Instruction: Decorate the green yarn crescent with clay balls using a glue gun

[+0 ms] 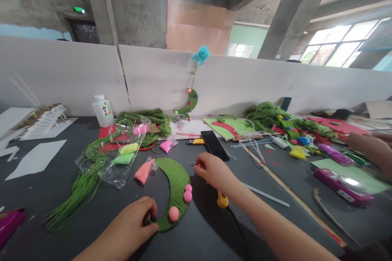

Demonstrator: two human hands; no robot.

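Observation:
A green crescent [177, 175], apparently wrapped in cord, lies flat on the dark table. Pink balls [188, 194] and a larger coral ball [174, 213] sit along its outer edge and lower end. My left hand [137, 224] pinches the crescent's lower tip between thumb and fingers. To the right of the crescent, my right hand [210, 168] is closed with fingertips together; a small greyish bit shows at them, too small to name. Below my right wrist lies a yellow-handled tool [222, 200] with a black cord, partly hidden by the forearm.
A coral clay packet [143, 171], plastic bag [119, 171] and green cords [81, 187] lie left. Behind are a bottle [103, 111], phone [214, 145] and finished-looking hanging crescent [190, 101]. Purple staplers [341, 185] and another person's hand [367, 147] are right.

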